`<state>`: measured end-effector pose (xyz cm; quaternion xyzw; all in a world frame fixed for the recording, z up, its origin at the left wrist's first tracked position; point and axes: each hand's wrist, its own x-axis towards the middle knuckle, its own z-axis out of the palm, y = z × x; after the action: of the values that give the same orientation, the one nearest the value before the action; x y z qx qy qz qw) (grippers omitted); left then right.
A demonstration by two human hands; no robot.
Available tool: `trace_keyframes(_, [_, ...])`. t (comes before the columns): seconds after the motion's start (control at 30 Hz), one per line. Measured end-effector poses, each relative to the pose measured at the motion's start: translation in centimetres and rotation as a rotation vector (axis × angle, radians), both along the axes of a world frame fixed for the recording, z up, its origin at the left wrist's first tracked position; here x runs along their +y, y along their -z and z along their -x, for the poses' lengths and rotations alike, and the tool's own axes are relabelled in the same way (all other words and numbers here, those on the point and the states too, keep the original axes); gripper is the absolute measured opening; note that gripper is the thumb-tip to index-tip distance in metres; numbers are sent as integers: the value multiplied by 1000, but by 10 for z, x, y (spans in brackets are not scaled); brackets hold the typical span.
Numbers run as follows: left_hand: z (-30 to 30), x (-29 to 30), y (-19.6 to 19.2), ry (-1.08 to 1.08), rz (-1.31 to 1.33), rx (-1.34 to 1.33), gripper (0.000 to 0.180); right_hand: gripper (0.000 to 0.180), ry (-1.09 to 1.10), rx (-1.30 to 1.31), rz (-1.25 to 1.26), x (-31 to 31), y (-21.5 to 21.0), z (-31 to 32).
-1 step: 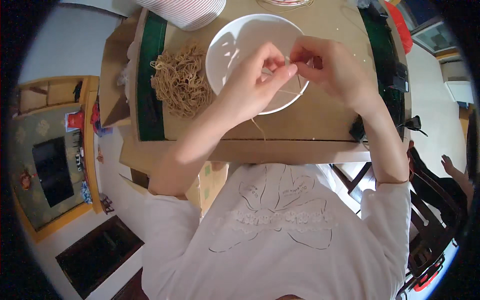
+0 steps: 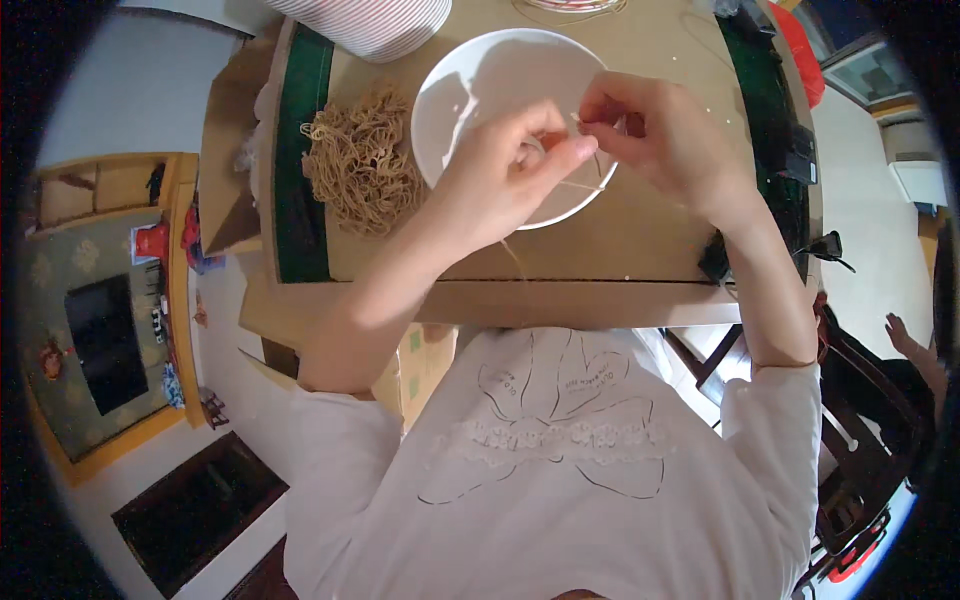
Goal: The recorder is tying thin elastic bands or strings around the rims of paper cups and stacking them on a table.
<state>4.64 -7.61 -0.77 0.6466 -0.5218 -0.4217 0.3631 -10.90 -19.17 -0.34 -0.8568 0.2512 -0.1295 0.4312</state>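
Both hands meet above a white bowl (image 2: 440,130) on the brown tabletop. My left hand (image 2: 515,160) is closed in a pinch, its thumb tip close to the right fingers. My right hand (image 2: 660,130) pinches too, with a thin tan string (image 2: 580,185) at its fingertips. One length of the string crosses over the bowl's near rim, and a loose end hangs below my left hand past the table edge. Exactly how the string runs between the fingers is partly hidden. Left of the bowl lies a tangled heap of tan strings (image 2: 365,165).
A stack of white, pink-striped rings or rims (image 2: 375,25) stands at the back left. Cables and a black adapter (image 2: 798,155) line the right table edge. An open cardboard box (image 2: 235,150) is at the left. Behind a dark chair (image 2: 860,440) at right, another person's hand (image 2: 897,330) shows.
My left thumb and fingers have shifted slightly down, opening a small gap from the right fingertips. The hanging string end has swayed a little. My right hand stays almost still.
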Motion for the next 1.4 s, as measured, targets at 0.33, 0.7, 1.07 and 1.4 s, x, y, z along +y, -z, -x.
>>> trace_keyframes(0.33, [-1,11,8,126,456,-420,4,9,-40,-276,-158,-3,20,0])
trace_keyframes(0.7, [9,8,4,81,442,-494,6,8,83,-343,-223,18,31,6])
trace_keyframes(1.07, [-18,-6,2,-40,-270,895,15,12,440,-658,65,60,52,-6])
trace_keyframes(1.4, [-9,-5,-6,-172,-220,658,18,18,440,-689,271,61,59,-11])
